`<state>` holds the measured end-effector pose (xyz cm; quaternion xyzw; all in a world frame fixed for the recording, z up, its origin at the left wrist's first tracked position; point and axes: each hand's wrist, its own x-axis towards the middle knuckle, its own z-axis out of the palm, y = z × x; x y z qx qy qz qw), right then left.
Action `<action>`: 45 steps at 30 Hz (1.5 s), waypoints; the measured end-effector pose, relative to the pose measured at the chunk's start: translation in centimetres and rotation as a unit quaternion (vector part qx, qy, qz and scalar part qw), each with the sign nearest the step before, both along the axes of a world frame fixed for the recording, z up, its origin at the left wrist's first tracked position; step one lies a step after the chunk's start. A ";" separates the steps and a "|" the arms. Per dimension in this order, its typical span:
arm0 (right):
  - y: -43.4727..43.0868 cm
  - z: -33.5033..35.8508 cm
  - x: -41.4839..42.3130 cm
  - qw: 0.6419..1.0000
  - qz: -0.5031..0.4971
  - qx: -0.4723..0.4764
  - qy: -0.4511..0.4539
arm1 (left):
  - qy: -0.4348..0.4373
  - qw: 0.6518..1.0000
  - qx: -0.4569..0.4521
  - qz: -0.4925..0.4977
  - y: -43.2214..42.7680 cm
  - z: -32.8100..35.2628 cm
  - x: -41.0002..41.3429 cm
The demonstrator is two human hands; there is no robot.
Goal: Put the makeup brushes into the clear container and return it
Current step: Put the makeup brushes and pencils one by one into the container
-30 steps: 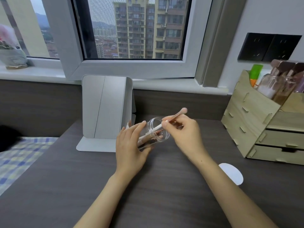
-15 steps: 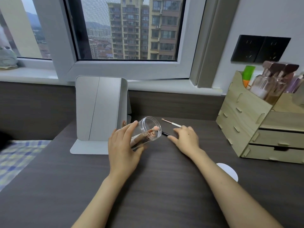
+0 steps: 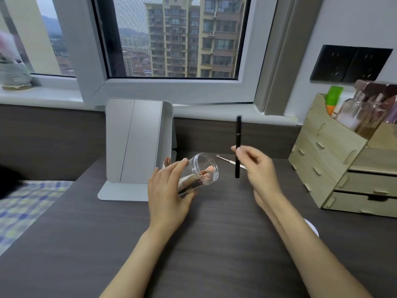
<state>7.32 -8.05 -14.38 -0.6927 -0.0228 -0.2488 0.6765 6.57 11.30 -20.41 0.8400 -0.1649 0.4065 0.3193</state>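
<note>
My left hand point(image 3: 166, 194) grips the clear container point(image 3: 200, 169), tilted on its side with the mouth facing right. Pink-tipped makeup brushes point(image 3: 202, 174) lie inside it. To the right, my right hand point(image 3: 256, 168) pinches a thin black brush point(image 3: 238, 147) upright, a little above the desk and apart from the container's mouth. A slim white-handled brush point(image 3: 228, 161) lies on the desk behind that hand, partly hidden by it.
A grey folding mirror point(image 3: 137, 145) stands just behind the container. A wooden drawer organiser point(image 3: 335, 168) with bottles fills the right side. A white round pad point(image 3: 312, 230) lies under my right forearm. The dark desk point(image 3: 214, 244) meets a checked bedsheet point(image 3: 23, 209) on the left.
My right hand dropped a pink brush into the container, reached down to the desk, and has now lifted the black brush upright. The left hand kept hold of the tilted container.
</note>
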 end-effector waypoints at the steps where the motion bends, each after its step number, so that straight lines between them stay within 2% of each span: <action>1: 0.1 1.0 -1.1 0.998 0.022 0.051 -0.038 | 0.000 1.000 0.000 0.001 -0.1 0.0 -0.1; 3: 0.5 2.5 -2.8 0.992 0.039 0.084 -0.090 | 0.000 1.000 -0.002 -0.003 -0.3 0.2 -0.2; 6: 1.8 3.4 -4.1 0.993 -0.005 -0.013 -0.114 | -0.006 1.000 0.005 -0.014 -0.4 0.3 -0.4; 9: 3.0 3.0 -4.1 0.986 -0.035 -0.144 -0.073 | -0.014 1.000 0.014 -0.019 -0.3 0.2 -0.5; 13: 3.4 2.1 -4.0 0.952 0.027 -0.301 0.043 | -0.007 1.000 0.027 -0.011 -0.1 0.0 -0.5; 15: 2.8 1.8 -3.8 0.956 0.067 -0.282 0.045 | -0.004 1.000 0.026 -0.011 -0.1 -0.1 -0.4; 18: 1.8 1.9 -3.5 0.984 0.116 -0.130 0.041 | -0.003 1.000 0.021 -0.011 -0.1 -0.1 -0.3; 20: 1.4 2.0 -3.2 0.993 0.094 -0.073 0.023 | -0.005 1.000 0.026 -0.012 -0.2 -0.1 -0.2; 22: 1.3 2.1 -2.8 0.992 0.078 -0.096 0.008 | -0.008 0.999 0.032 -0.014 -0.2 -0.1 -0.2; 23: 1.3 2.0 -2.7 0.986 0.089 -0.141 0.003 | -0.010 0.999 0.035 -0.014 -0.2 -0.1 -0.2; 26: 1.7 1.7 -2.4 0.923 0.130 -0.362 -0.017 | -0.014 0.999 0.039 -0.009 -0.1 -0.2 -0.2; 27: 1.6 1.7 -2.0 0.926 0.134 -0.351 -0.023 | -0.013 0.999 0.036 -0.006 -0.1 -0.2 -0.2; 28: 1.3 1.8 -1.6 0.953 0.124 -0.273 -0.027 | -0.012 0.999 0.031 -0.001 0.0 -0.2 -0.2; 29: 0.8 1.6 -0.7 0.978 0.080 -0.189 -0.028 | -0.010 1.000 0.025 0.003 0.0 -0.1 -0.1; 30: 0.0 1.1 0.6 0.988 -0.001 -0.155 -0.017 | -0.009 1.000 0.021 0.008 0.1 -0.1 -0.1; 31: -0.9 0.5 2.1 0.974 -0.098 -0.203 0.021 | -0.007 1.000 0.016 0.012 0.1 0.0 -0.1; 33: -2.7 -1.3 5.0 0.883 -0.202 -0.398 0.143 | -0.005 1.000 0.008 0.016 0.1 0.0 0.0; 35: -3.7 -3.0 7.0 0.791 -0.176 -0.547 0.211 | -0.005 1.000 0.003 0.016 0.1 0.1 0.1; 37: -3.8 -4.0 8.4 0.708 -0.150 -0.657 0.212 | -0.009 1.000 0.005 0.014 0.1 0.1 0.1; 39: -3.5 -4.5 9.3 0.651 -0.144 -0.721 0.187 | -0.013 1.000 0.013 0.013 0.1 0.0 0.2; 42: -2.5 -4.9 9.7 0.614 -0.121 -0.757 0.190 | -0.009 1.000 0.019 0.014 0.2 -0.1 0.1; 44: -1.8 -5.0 9.2 0.615 -0.113 -0.756 0.191 | -0.005 1.000 0.020 0.016 0.1 0.0 0.1; 45: -1.5 -4.7 8.7 0.632 -0.113 -0.740 0.200 | -0.005 1.000 0.018 0.016 0.1 0.0 0.0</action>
